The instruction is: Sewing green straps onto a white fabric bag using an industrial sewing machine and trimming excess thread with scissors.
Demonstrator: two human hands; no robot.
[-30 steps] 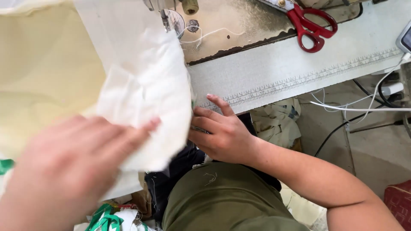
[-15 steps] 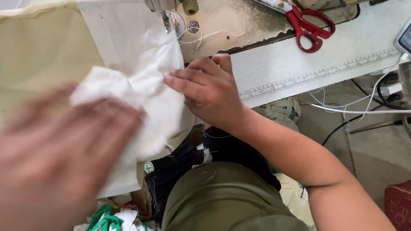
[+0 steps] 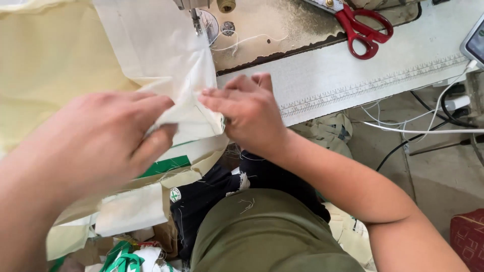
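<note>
Both hands pinch the folded white woven fabric piece (image 3: 189, 113) taut, left hand (image 3: 108, 138) and right hand (image 3: 247, 113) on opposite edges; the metal sewing-machine needle (image 3: 194, 20) stands just beyond; red-handled scissors (image 3: 363, 27) lie well right.

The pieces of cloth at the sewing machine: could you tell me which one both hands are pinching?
It is the white cloth lying under the needle; the left hand and right hand grip its folded lower edge. The pale yellow cloth lies further left, untouched.

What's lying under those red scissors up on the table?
The red scissors lie on the worn, stained bed of the sewing machine, handles toward the white table. A metal strip runs beneath the blades; its far end is out of frame.
</note>
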